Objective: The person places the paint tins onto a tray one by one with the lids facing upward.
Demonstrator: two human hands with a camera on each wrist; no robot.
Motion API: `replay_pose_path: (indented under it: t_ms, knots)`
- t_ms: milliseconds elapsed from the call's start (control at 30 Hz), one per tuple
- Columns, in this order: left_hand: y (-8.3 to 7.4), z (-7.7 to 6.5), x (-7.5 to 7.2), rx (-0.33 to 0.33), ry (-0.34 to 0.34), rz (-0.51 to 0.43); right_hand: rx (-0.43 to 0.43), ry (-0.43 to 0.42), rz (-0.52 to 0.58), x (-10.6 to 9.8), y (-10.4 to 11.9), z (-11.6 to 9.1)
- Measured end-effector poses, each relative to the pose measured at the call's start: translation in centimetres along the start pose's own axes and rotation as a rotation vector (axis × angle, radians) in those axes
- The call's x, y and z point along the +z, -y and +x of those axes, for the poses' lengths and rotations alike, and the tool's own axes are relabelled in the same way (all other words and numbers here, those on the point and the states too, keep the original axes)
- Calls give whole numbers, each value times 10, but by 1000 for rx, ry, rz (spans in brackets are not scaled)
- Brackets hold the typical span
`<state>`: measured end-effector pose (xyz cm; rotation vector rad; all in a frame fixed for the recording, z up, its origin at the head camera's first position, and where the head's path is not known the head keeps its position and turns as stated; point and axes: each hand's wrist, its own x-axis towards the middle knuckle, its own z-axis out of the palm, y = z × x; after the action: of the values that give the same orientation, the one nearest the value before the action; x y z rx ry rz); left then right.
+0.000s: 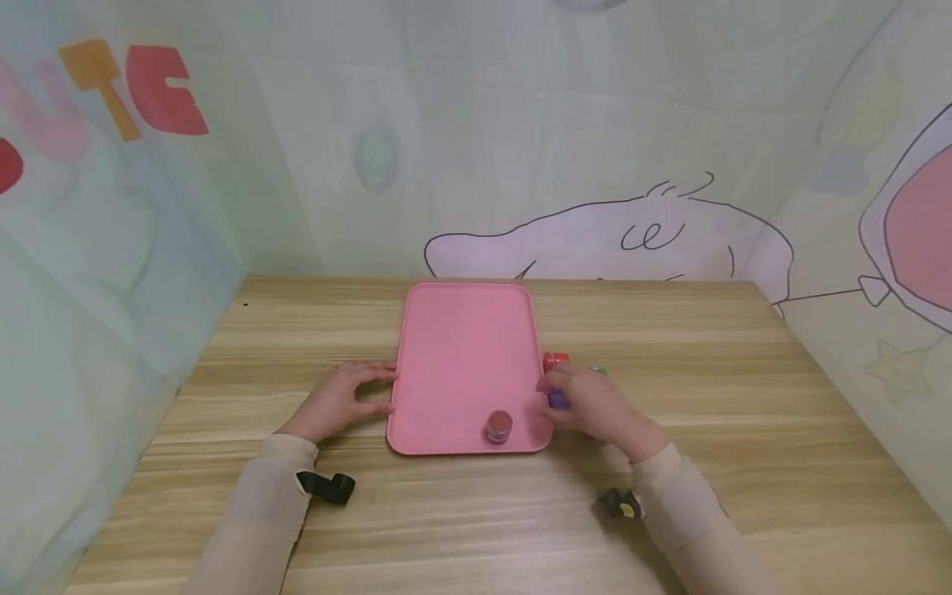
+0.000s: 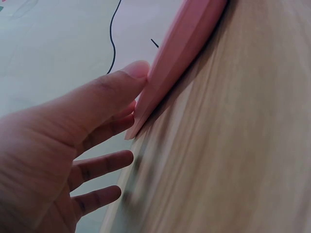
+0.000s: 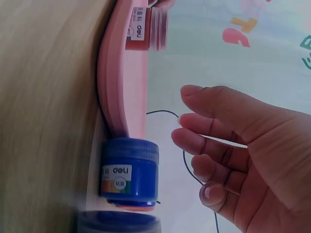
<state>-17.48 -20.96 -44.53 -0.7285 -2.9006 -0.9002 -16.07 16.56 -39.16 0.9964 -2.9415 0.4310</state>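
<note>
A pink tray (image 1: 468,347) lies on the wooden table. My left hand (image 1: 345,401) is at its left edge, thumb and fingertips touching the rim, fingers fairly straight. On the tray near its front right corner stands a reddish-brown paint jar (image 1: 499,426); its deli label shows in the right wrist view. My right hand (image 1: 591,405) hovers by the tray's right edge with loosely bent fingers and nothing in them. Under it sits a blue paint jar (image 3: 130,172), close beside the tray's rim, partly hidden by the hand in the head view.
Just beyond the right hand is a red jar (image 1: 556,361), and a green one (image 1: 599,371) peeks out behind it. A second dark blue jar (image 3: 119,222) shows at the bottom of the right wrist view. Printed cloth walls (image 1: 476,149) border the table.
</note>
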Motion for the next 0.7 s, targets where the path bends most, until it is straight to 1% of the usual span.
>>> replay_pose_path:
  t_ms: [300, 700]
  knots:
    - [-1, 0, 0, -9, 6, 1, 14, 5, -54, -1, -8, -3]
    - [-1, -1, 0, -16, 7, 8, 38, 46, -117, -3, -9, -5]
